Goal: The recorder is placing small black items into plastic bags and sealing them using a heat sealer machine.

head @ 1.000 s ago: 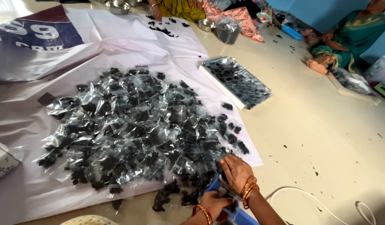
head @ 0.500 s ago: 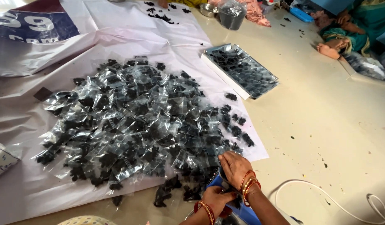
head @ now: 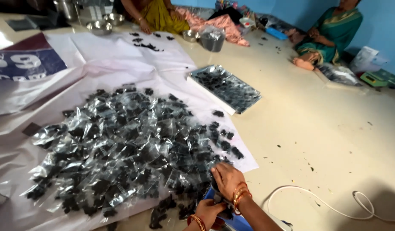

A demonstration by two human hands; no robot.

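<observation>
While right hand [head: 226, 179] lies flat on packets [head: 129, 145], fingers apart, left hand [head: 208, 212] seemingly clutches one.

Home floor workroom, blue walls [head: 379, 25], seated people, packet heap [head: 129, 145] on spread sheet [head: 120, 55], steel bowls [head: 99, 28]

Cream floor [head: 334, 141], speckled with dark crumbs. White plastic sheet [head: 120, 64] spread over its left side, carrying a wide heap of small clear packets with dark contents [head: 120, 145]. Flat tray of the same packets [head: 225, 87] sits at the sheet's right edge. White cable [head: 334, 205] loops on bare floor. Steel bowls [head: 99, 26] at the far end.
</observation>
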